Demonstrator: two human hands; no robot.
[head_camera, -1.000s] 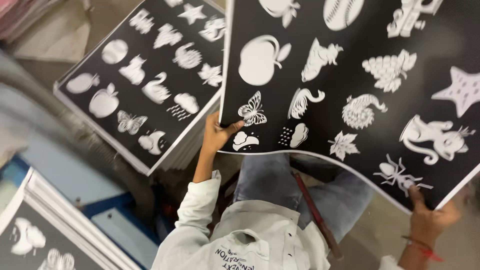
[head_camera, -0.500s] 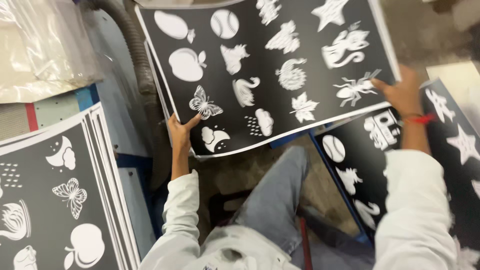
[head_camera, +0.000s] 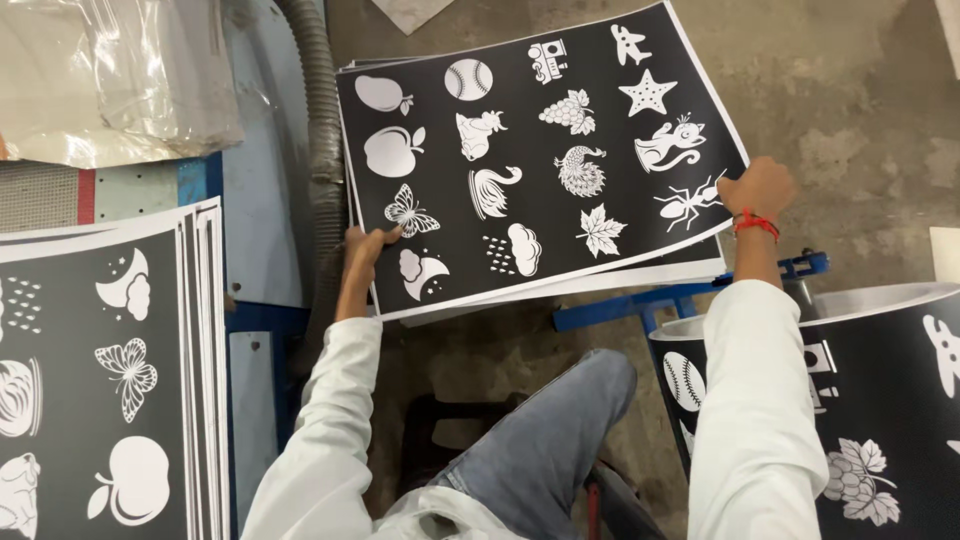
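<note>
I hold a large black printed sheet (head_camera: 540, 170) covered with white pictures of fruit, animals and a star. My left hand (head_camera: 364, 252) grips its near left corner beside a white butterfly picture. My right hand (head_camera: 758, 188), with a red thread on the wrist, grips the near right corner by the ant picture. The sheet lies over a small pile of like sheets (head_camera: 640, 275) that rests on the concrete floor and a blue frame.
A thick stack of the same black sheets (head_camera: 110, 380) lies at the left. More sheets curl at the lower right (head_camera: 880, 400). A grey ribbed hose (head_camera: 322, 130), a blue machine surface (head_camera: 255, 200) and clear plastic wrap (head_camera: 110, 80) sit at the upper left. A blue metal bar (head_camera: 680, 295) crosses under the pile.
The sheet has swung from held up in front of me down and to the right onto the pile; both hands stayed on its corners, and the view turned.
</note>
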